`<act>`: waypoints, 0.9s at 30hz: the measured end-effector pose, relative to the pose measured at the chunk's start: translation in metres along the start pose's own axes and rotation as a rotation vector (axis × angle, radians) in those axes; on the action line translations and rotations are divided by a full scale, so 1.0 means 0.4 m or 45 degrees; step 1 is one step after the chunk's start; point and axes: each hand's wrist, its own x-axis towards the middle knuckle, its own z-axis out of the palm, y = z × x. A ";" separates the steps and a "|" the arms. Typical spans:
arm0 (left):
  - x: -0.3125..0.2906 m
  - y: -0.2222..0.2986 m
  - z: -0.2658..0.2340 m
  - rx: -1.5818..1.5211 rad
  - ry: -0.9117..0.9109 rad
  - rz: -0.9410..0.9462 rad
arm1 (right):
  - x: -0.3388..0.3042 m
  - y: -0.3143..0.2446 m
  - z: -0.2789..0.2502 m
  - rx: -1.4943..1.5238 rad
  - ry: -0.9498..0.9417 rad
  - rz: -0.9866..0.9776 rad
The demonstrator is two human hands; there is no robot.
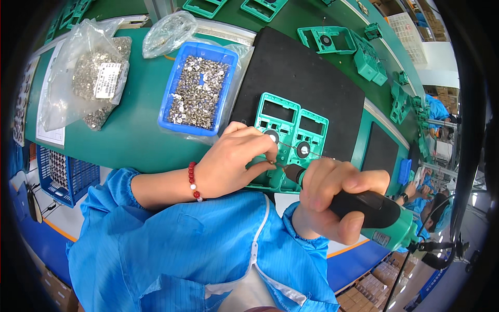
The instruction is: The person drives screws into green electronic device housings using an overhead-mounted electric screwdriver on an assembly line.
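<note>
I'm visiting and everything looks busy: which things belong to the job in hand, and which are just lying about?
Seem to belong:
power screwdriver, held in the right fingers
green casings, by the left fingers
blue tray of small metal parts, likely supplies

Seem just lying about:
clear bag of metal parts
crumpled plastic bag
blue basket, lower left

The screwdriver (pixel 371 209) is black and green, housings (pixel 313 137) teal.

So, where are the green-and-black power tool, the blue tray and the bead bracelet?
Power tool (pixel 365 205): head view, on its black grip.
Blue tray (pixel 187 128): head view, on its near wall.
Bead bracelet (pixel 192 179): head view, on its red beads.
</note>
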 end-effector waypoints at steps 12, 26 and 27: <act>-0.001 0.011 -0.007 -0.053 0.029 0.060 | 0.004 -0.009 0.005 -0.034 -0.067 0.066; -0.011 0.010 -0.007 0.067 0.026 0.177 | 0.015 -0.013 0.006 -0.126 -0.181 0.175; -0.011 0.009 -0.006 0.068 0.025 0.194 | 0.016 -0.012 0.004 -0.117 -0.185 0.169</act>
